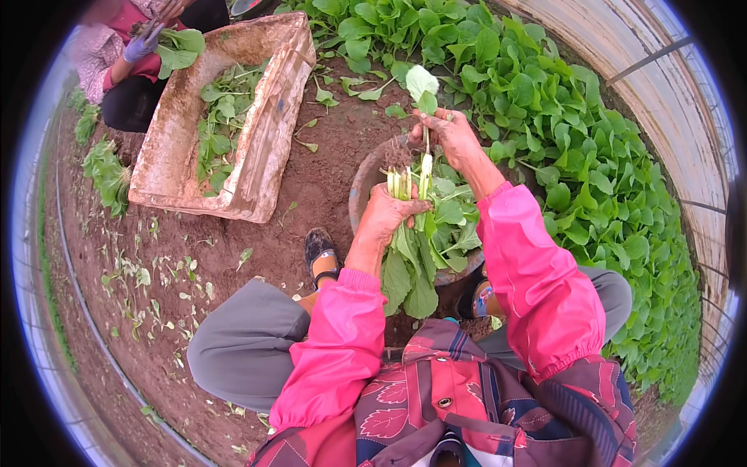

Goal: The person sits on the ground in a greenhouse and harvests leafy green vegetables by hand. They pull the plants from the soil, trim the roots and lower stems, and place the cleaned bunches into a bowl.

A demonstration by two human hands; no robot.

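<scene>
My left hand [392,211] is closed around a bunch of leafy greens [408,271], with the pale stem ends upward and the leaves hanging down. Roots with soil show just above the stems. Up and to the right, my right hand [446,131] pinches a small leaf [427,103] by its stalk, beside the top of a pale stem at the bunch. Another, paler leaf shows just above the fingers. Both hands are over a round tub [363,187] that holds more greens, partly hidden by my hands and the bunch.
A dirty foam box [280,134] with loose leaves stands at the upper left. Beyond it a person in a purple glove [142,44] holds greens. Dense growing greens [560,140] curve along the right. Bundled greens [108,175] lie left of the box; scattered leaves dot the soil.
</scene>
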